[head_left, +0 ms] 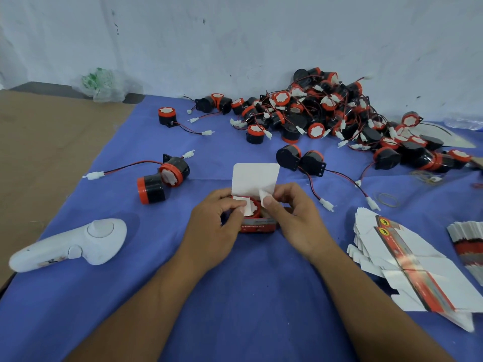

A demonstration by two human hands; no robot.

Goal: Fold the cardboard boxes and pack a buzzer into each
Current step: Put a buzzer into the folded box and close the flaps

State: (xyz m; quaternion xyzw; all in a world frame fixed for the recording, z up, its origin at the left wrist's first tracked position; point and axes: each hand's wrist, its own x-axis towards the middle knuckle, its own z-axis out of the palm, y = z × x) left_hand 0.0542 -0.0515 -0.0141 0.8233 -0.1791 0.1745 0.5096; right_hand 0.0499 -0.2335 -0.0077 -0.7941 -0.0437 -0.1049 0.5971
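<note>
One box [257,228] sits mid-cloth w/ one buzzer [257,213] inside, lid flap upright. Loose buzzers: near-left pair [162,178], right pair [300,158] just behind the box, one single [167,116] further back, plus a heap [326,111] by the wall, too many to count. Two flat-box stacks [407,259] lie at right. One white controller [78,244] lies at left, nothing blocking the box. Left hand [217,226] & right hand [296,220] both grip the box sides, thumbs pressing the small side flaps down over the buzzer.
</note>
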